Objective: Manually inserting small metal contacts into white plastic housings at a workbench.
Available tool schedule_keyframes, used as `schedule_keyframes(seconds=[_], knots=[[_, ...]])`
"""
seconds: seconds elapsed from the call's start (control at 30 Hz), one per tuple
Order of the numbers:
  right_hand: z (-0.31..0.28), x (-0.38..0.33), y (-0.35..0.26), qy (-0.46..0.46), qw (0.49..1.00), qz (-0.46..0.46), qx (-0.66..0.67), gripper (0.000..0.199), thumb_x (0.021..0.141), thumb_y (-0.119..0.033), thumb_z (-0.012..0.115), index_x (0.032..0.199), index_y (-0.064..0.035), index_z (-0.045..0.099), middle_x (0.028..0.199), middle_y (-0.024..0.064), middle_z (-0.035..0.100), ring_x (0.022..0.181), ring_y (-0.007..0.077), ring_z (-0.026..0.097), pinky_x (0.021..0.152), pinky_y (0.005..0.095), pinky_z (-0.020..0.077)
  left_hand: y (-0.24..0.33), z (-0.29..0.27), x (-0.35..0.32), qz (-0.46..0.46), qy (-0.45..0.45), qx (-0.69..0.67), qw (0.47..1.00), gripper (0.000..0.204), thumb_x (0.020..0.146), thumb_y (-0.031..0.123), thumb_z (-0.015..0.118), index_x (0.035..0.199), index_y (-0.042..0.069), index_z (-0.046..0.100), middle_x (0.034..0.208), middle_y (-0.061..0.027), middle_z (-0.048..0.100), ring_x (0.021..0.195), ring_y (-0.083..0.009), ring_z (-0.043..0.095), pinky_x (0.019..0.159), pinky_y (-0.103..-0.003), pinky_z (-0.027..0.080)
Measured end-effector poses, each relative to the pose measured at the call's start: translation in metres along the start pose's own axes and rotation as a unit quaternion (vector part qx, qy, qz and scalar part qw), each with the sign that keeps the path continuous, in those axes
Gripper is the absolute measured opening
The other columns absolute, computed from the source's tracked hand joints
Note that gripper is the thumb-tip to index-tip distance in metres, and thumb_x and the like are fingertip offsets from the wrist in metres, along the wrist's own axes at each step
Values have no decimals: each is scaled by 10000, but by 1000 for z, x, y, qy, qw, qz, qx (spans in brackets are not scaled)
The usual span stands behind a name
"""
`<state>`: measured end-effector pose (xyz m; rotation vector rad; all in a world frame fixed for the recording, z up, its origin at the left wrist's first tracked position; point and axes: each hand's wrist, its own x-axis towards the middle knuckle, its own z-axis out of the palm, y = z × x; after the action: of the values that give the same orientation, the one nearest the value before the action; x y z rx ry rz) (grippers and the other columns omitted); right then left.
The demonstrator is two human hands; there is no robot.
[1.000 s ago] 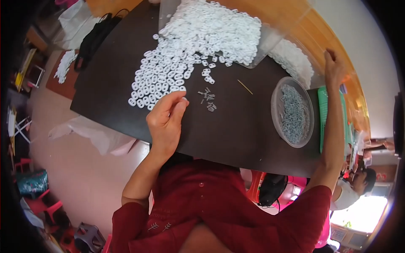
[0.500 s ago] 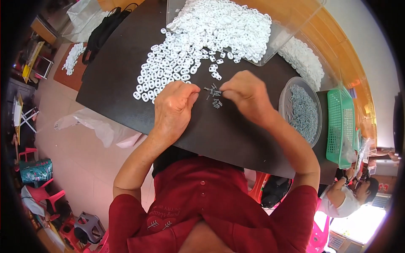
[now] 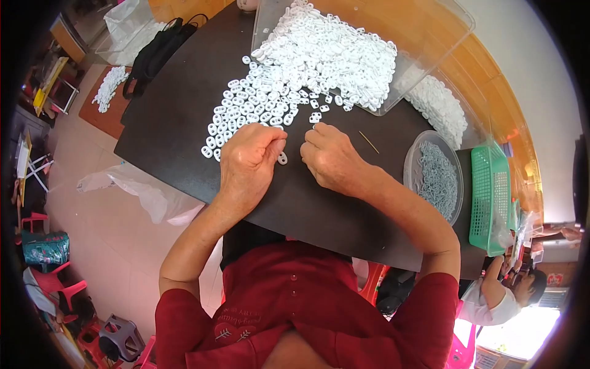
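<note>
My left hand is closed at the table's front, thumb against curled fingers. What its fingertips hold, if anything, is hidden. Just beside its thumb shows a single white oval plastic piece with two holes; I cannot tell whether the hand touches it. My right hand is also closed, a short gap to the right, knuckles up and fingertips tucked out of sight. Beyond the left hand, many matching white pieces lie spread flat. A few loose white pieces lie just past the right hand's fingers.
A clear bin lies tipped at the back, white pieces heaped at its mouth. Right of my hands lies a thin stick. Farther right are a round tub of small grey screws and a green basket. A person sits beyond.
My right hand has moved left, closer to my left hand. The small screw pile between them is out of sight now. The thin stick and a white piece by my left thumb have come into view.
</note>
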<state>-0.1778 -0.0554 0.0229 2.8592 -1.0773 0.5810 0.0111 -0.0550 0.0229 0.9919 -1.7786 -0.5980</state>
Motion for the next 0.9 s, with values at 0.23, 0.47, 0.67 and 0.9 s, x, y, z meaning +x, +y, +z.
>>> schedule_keyframes(seconds=[0.23,0.47,0.67,0.9], knots=[[-14,-21,-3,69,997,43,16,123,689,13,633,725,-45,531,716,91,506,671,269,502,589,364,422,-26,33,43,139,-29,103,984,83,693,-9,614,747,52,596,699,-89,565,703,-274,556,609,-394,444],[-52,-49,4,104,965,224,85,93,756,-2,647,795,-31,568,716,85,535,605,205,532,539,303,434,-35,65,62,213,-195,227,930,162,664,46,696,786,48,590,746,-89,529,783,-266,529,639,-389,439],[-47,-57,4,118,949,267,120,81,780,-8,650,816,-18,577,716,61,540,581,125,510,526,251,421,-37,69,67,222,-242,205,922,93,666,8,614,751,29,584,791,-116,562,813,-284,540,693,-384,450],[-41,-51,6,117,931,305,162,84,785,-9,651,821,-10,575,717,24,537,595,69,478,528,226,406,-39,68,65,310,-194,286,886,84,642,26,609,720,14,582,726,-117,556,748,-261,549,651,-349,464]])
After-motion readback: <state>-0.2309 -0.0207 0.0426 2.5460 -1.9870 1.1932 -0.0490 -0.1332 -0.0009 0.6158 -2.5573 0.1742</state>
